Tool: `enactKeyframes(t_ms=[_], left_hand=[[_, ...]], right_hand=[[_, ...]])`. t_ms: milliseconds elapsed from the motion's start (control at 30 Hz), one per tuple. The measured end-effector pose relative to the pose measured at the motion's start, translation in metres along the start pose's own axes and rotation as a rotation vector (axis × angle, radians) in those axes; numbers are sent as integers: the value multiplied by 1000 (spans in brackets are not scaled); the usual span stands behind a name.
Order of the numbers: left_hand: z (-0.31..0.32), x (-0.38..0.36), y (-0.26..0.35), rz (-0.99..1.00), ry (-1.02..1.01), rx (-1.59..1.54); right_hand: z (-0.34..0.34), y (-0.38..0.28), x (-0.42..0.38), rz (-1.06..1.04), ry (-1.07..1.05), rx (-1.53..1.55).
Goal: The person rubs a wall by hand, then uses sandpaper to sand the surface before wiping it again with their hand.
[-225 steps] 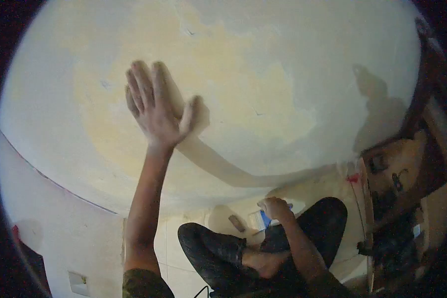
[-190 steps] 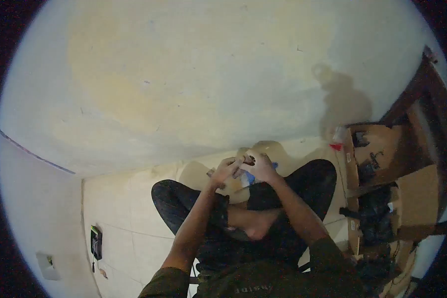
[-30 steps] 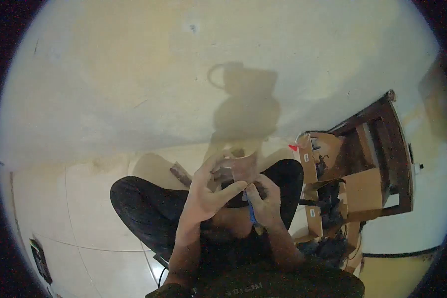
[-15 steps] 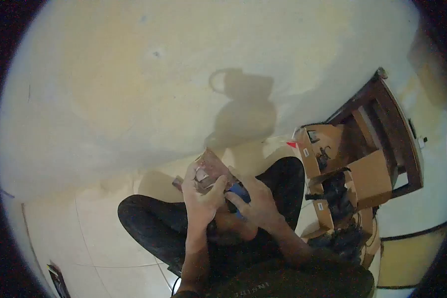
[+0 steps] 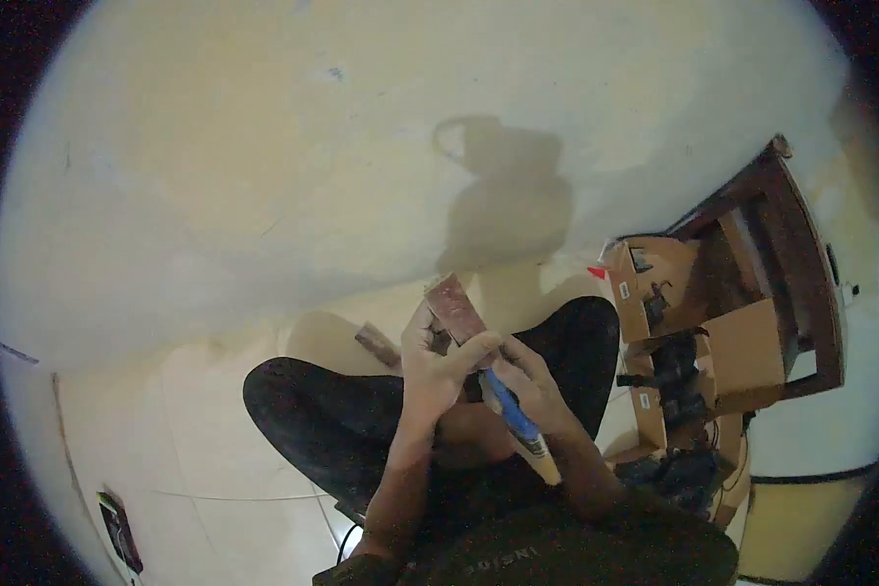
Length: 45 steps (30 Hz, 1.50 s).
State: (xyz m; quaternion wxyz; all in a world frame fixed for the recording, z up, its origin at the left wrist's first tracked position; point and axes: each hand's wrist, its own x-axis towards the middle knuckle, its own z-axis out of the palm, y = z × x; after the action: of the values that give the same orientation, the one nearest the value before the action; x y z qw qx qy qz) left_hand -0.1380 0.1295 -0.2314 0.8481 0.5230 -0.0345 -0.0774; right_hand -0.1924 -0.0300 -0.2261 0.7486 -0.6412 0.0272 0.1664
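My left hand point(image 5: 430, 366) is closed round a reddish-brown flat piece point(image 5: 456, 307) that looks like sandpaper, its far end sticking out above the fingers. My right hand point(image 5: 537, 386) grips a blue-handled tool point(image 5: 510, 402) with a pale end that points down toward my body. The two hands touch where the tool meets the reddish-brown piece; whether they are joined there is hidden by my fingers. On the floor beyond my left knee, a smaller brownish strip point(image 5: 377, 345) lies close to my left hand.
A plain wall point(image 5: 264, 176) rises in front of my crossed legs. On the right, open cardboard boxes point(image 5: 742, 352) hold dark items, beside a dark wooden frame point(image 5: 801, 244). A small dark object point(image 5: 119, 532) lies on the tiled floor point(image 5: 215, 469) at lower left.
The blue handle, earlier mostly covered by my right hand, now shows along its length. The reddish-brown piece has turned and looks narrower. The camera view has shifted slightly.
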Motion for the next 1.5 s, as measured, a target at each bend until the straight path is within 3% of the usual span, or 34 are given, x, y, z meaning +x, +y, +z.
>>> enactKeyframes(t_ms=[67, 200, 267, 367, 467, 667, 767, 867, 967, 1067, 1167, 1267, 1367, 1500], left_hand=[[1, 4, -5, 149, -9, 142], [-2, 2, -14, 114, -57, 10], [-8, 3, -14, 46, -111, -123], [-18, 5, -12, -70, -263, -187], [-22, 5, -5, -183, -260, -76], [-30, 7, -17, -190, -364, -191], [-21, 0, -2, -147, -361, -71], [-38, 4, -25, -45, -466, 8], [-33, 5, -16, -93, -443, -15], [-39, 10, -15, 49, -460, 8], [-45, 8, -19, 15, -318, -144], [-41, 5, -13, -13, -293, -168], [-45, 7, -20, -20, -354, -116], [-47, 5, -25, -79, -523, -19]], right_hand=[[-5, 11, 1, -3, -54, 112], [4, 26, 1, 109, -82, 570], [8, 18, -4, 235, -185, 954], [7, 16, -6, 230, -188, 864], [-1, 29, -6, 270, -206, 1015], [12, 11, -10, 262, -228, 1051], [6, 13, -9, 273, -345, 1231], [10, 11, -9, 293, -419, 1309], [6, 19, -2, 288, -562, 1399], [15, 21, -11, 235, -328, 1325], [21, 2, -22, 56, -389, 808], [19, 2, -30, 121, -371, 740], [6, 17, -25, 153, -415, 1068], [3, 12, -23, 225, -429, 1241]])
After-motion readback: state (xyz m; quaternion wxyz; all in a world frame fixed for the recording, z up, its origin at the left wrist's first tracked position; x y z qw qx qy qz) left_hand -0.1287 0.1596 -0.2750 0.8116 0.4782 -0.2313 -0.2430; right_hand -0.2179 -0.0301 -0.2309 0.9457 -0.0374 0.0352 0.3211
